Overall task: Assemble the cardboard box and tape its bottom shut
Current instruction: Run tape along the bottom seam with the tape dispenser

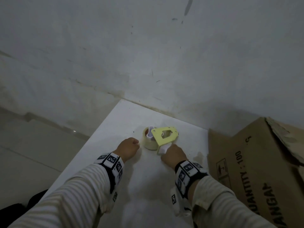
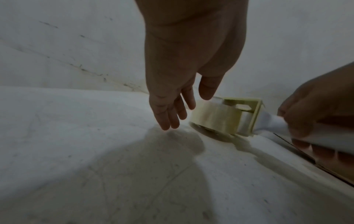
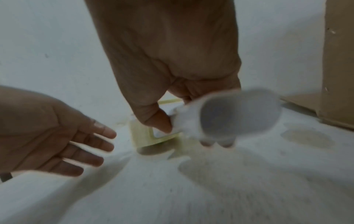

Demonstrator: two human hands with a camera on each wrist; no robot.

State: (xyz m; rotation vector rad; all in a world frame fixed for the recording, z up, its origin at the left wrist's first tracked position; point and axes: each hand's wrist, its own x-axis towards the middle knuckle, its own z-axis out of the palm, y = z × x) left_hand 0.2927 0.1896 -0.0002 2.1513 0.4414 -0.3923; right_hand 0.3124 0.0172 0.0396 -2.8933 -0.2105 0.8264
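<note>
The right hand [image 1: 174,153] grips the white handle [image 2: 272,122] of the tape dispenser [image 1: 165,137], fingers and thumb wrapped round it; in the right wrist view the thumb [image 3: 159,119] presses on the handle's upper face while two fingertips show beneath it. Ahead of that grip, the dispenser's pale yellow frame [image 1: 166,134] extends away from the person, and the roll of clear tape [image 2: 216,116] sits at the far left end of the frame, resting on the white table [image 1: 148,186]. Whether the handle end is lifted off the surface cannot be told, as the right wrist view is blurred there. The left hand [image 1: 129,148] holds nothing; its fingers [image 2: 168,116] are extended and relaxed, tips just beside the roll on the side opposite the grip, near but seemingly not touching it, and just above the table surface. The cardboard box [image 1: 256,170] stands to the right of the gripping hand, apart from it and from the dispenser, with printed lettering on its near face and a flap [image 1: 284,137] open at the upper end. A faint stain [image 3: 308,137] marks the table between the right hand and the box. Both wrists carry bands with black and white markers [image 1: 113,159], over striped sleeves [image 1: 70,198]. A scuffed grey wall [image 1: 148,46] rises behind the table.
</note>
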